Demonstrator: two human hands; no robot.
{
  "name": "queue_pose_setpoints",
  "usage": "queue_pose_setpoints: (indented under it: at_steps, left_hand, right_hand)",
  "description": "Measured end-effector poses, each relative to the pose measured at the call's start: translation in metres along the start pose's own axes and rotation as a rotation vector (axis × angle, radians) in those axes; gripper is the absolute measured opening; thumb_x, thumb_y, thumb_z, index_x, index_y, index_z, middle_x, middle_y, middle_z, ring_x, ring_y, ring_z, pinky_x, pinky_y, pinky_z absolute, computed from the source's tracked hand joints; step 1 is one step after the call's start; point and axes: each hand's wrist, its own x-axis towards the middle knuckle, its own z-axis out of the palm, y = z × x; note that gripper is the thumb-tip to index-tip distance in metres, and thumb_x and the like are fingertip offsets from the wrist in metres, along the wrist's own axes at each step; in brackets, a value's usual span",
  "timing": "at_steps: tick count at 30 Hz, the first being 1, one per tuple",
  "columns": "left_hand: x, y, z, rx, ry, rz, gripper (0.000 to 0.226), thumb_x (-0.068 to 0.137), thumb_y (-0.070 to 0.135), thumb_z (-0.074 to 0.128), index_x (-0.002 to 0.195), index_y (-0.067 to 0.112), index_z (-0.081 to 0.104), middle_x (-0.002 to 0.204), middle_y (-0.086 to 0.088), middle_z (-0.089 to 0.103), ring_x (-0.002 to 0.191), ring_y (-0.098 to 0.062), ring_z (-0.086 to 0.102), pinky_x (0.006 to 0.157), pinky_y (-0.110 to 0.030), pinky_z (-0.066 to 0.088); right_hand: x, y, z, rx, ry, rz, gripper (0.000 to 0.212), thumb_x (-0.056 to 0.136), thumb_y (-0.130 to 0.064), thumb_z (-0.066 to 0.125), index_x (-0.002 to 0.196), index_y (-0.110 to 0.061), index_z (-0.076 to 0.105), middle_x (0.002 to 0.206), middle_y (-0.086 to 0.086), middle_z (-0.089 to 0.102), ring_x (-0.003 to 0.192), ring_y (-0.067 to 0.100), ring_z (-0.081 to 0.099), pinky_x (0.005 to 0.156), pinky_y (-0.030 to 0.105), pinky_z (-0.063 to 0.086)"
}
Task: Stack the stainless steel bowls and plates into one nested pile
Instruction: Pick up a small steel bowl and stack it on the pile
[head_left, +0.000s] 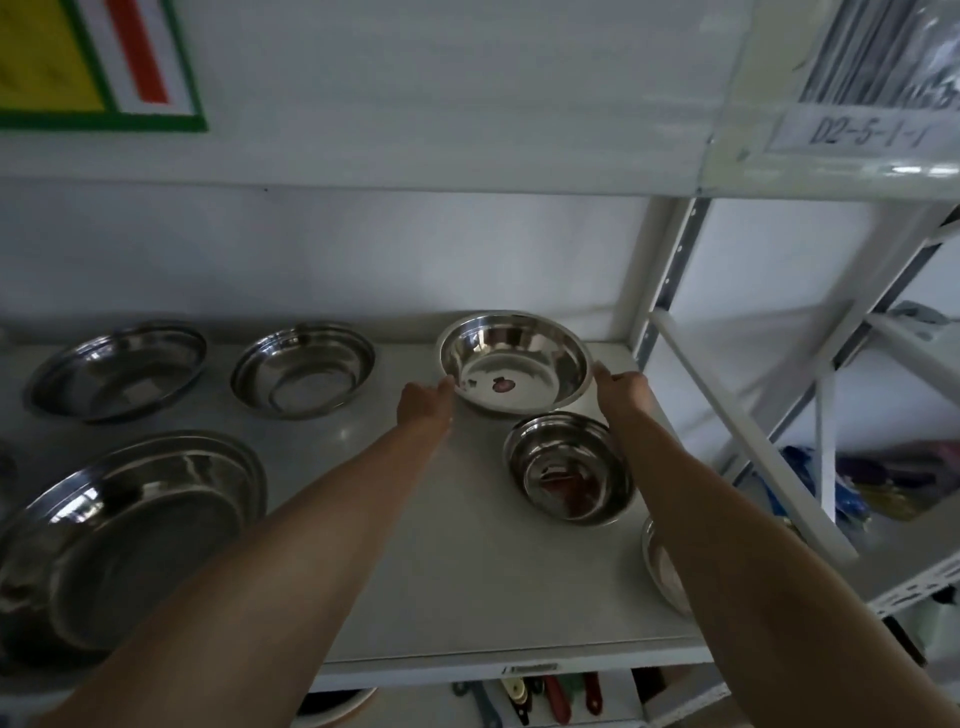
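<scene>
Several stainless steel bowls and plates lie spread on a white shelf (467, 597). At the back right, a large shiny bowl (519, 358) is tilted toward me. My left hand (423, 402) touches its left rim and my right hand (621, 389) touches its right rim. Just in front of it sits a smaller bowl (569, 467). Two shallow bowls stand at the back, one at the left (119, 371) and one in the middle (304, 371). A wide plate (124, 535) lies at the front left. Another bowl (662, 566) is partly hidden under my right forearm.
A white wall closes the back of the shelf. An upright post (670, 280) and a slanted brace (743, 436) of the shelving stand close on the right. An upper shelf with a label (862, 130) hangs overhead. Tools with red handles (561, 696) lie on the level below.
</scene>
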Motion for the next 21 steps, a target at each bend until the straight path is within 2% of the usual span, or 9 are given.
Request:
queue_pose_setpoints:
  at_steps: [3,6,8,11,15,18,21]
  left_hand:
    - [0.009,-0.001,0.010,-0.050,-0.003,-0.036,0.045,0.085,0.036,0.054,0.092,-0.008,0.062,0.060,-0.011,0.055,0.053,-0.031,0.062,0.061,-0.034,0.055]
    - [0.014,-0.001,0.020,-0.133,-0.008,-0.074,0.044,0.087,0.032,0.056,0.111,-0.005,0.060,0.082,-0.018,0.061,0.052,-0.020,0.056,0.045,-0.025,0.048]
    - [0.022,-0.004,0.026,-0.159,-0.014,-0.093,0.049,0.088,0.034,0.057,0.119,-0.004,0.055,0.095,-0.020,0.062,0.055,-0.020,0.056,0.040,-0.023,0.045]
    - [0.031,-0.004,0.031,-0.220,-0.015,-0.118,0.039,0.090,0.030,0.057,0.113,-0.002,0.058,0.088,-0.016,0.061,0.058,-0.021,0.057,0.049,-0.029,0.050]
    - [0.038,-0.002,0.036,-0.271,-0.024,-0.113,0.020,0.092,0.023,0.055,0.096,0.004,0.059,0.084,-0.014,0.061,0.060,-0.022,0.057,0.051,-0.029,0.049]
    - [0.040,0.000,0.038,-0.287,-0.024,-0.121,0.009,0.093,0.014,0.053,0.089,0.007,0.057,0.078,-0.013,0.061,0.060,-0.022,0.057,0.047,-0.026,0.047]
    - [0.040,0.001,0.041,-0.304,-0.011,-0.104,0.007,0.092,0.006,0.053,0.088,0.007,0.059,0.076,-0.013,0.061,0.058,-0.022,0.055,0.047,-0.026,0.047]
  right_hand:
    - [0.010,0.002,0.006,-0.020,-0.062,0.036,0.066,0.092,-0.061,0.045,0.101,0.003,0.063,0.095,0.017,0.067,0.088,0.032,0.064,0.076,0.035,0.047]
    - [0.029,0.006,0.019,0.023,-0.129,0.071,0.078,0.087,-0.065,0.047,0.117,0.005,0.062,0.112,0.023,0.069,0.104,0.039,0.065,0.092,0.046,0.053]
    - [0.039,0.006,0.027,0.026,-0.158,0.070,0.076,0.087,-0.065,0.047,0.116,0.004,0.063,0.111,0.023,0.069,0.103,0.039,0.066,0.090,0.046,0.054]
    - [0.042,0.000,0.031,0.045,-0.176,0.068,0.072,0.090,-0.063,0.045,0.115,0.003,0.063,0.109,0.022,0.069,0.094,0.035,0.065,0.078,0.038,0.051]
    - [0.051,0.000,0.034,0.070,-0.171,0.066,0.066,0.091,-0.056,0.047,0.112,0.005,0.064,0.104,0.024,0.071,0.098,0.039,0.067,0.086,0.045,0.055]
    - [0.051,-0.003,0.035,0.127,-0.182,0.051,0.052,0.093,-0.044,0.049,0.105,0.003,0.067,0.092,0.023,0.072,0.089,0.038,0.069,0.084,0.048,0.058]
    - [0.053,-0.005,0.036,0.169,-0.188,0.062,0.046,0.094,-0.038,0.050,0.107,0.002,0.068,0.094,0.023,0.072,0.088,0.038,0.070,0.081,0.048,0.058]
